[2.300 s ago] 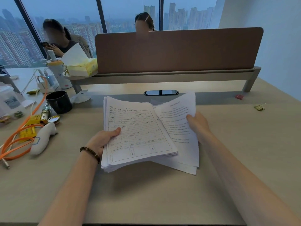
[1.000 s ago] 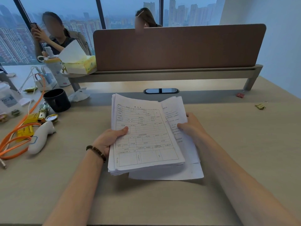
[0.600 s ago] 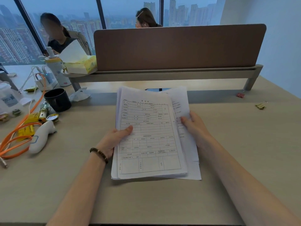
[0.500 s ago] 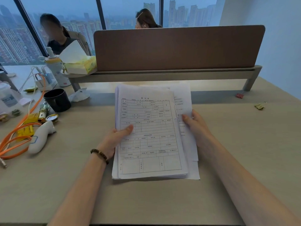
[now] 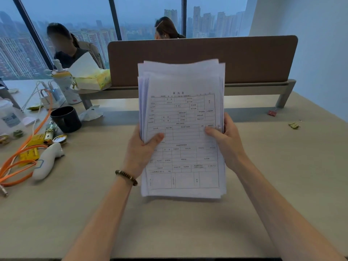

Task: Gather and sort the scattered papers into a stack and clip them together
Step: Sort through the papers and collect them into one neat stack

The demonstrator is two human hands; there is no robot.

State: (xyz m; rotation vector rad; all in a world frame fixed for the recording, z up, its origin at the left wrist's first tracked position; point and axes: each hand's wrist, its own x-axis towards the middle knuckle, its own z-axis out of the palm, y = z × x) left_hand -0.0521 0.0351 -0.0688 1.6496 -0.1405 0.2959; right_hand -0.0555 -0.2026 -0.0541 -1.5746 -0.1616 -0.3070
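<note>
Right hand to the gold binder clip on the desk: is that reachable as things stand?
Probably yes, once freed. The gold binder clip lies on bare desk to the right, nothing between, but the right hand now grips the paper stack alongside the left hand.

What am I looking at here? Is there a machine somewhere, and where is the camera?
No machine: a person works with bare hands, and the one camera sits on their head, looking forward and down. The left hand and right hand grip a stack of papers by its sides, held upright above the desk. A printed form faces the camera. To the right lie a gold binder clip and a red one, not yet used. To the left sit a black mug and orange cable.
</note>
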